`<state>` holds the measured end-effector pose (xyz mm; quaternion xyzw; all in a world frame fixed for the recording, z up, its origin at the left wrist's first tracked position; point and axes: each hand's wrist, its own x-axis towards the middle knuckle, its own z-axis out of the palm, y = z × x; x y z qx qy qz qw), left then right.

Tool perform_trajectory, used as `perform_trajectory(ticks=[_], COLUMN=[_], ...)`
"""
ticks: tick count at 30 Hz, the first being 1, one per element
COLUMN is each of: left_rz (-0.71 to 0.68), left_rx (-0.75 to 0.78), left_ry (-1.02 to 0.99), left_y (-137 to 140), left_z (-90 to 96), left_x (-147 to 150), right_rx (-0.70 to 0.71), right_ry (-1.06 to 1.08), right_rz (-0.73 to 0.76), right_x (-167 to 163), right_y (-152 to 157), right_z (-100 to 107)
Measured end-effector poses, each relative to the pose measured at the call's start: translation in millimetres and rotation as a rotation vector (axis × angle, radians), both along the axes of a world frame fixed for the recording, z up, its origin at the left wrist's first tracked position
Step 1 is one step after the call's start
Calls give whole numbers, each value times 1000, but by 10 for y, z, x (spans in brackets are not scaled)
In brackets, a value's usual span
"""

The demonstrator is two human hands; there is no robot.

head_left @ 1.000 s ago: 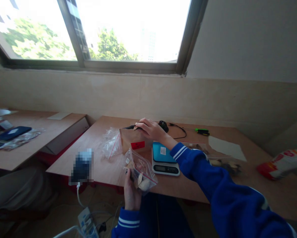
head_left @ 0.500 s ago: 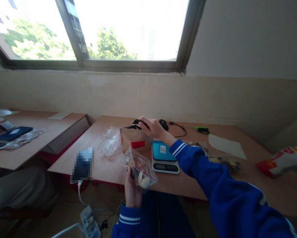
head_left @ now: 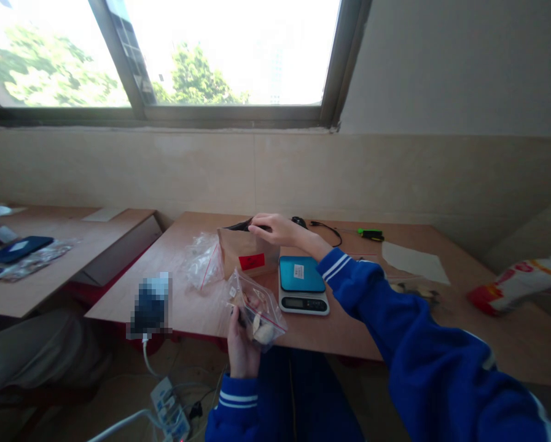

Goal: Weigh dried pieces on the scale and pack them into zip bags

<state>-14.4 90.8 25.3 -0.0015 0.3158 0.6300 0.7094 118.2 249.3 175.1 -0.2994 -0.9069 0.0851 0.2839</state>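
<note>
Fingers of the right hand [head_left: 282,230] bend over the dark mouth of a brown paper bag with a red label [head_left: 247,244], standing on the pale wooden table [head_left: 164,261]; I cannot tell whether they pinch anything. Left fingers, I note, grip a clear, red-striped plastic zip bag [head_left: 259,307] of pale and dark pieces at the table's near edge, left of a blue-topped white digital scale [head_left: 308,281].

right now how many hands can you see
2: the left hand holds a clear zip bag; the right hand is at the mouth of the brown bag. Any hands of the person at far left are out of view.
</note>
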Motion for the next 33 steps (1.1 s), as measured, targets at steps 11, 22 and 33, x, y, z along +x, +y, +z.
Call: perform_trajectory(ticks=[11,22,33], left_rz=[-5,12,156], left_rx=[29,108,224], left_ry=[17,32,386], left_y=[-17,-41,-44], left_z=[-34,-52,-186], left_x=[-19,-39,112], right_rx=[74,-29,-422], right_ry=[-303,580,407], right_rz=[-224,-242,-339], right_x=[-133,-14,-158], right_y=[-33,-961,-1646], right_z=[-92,-150,-816])
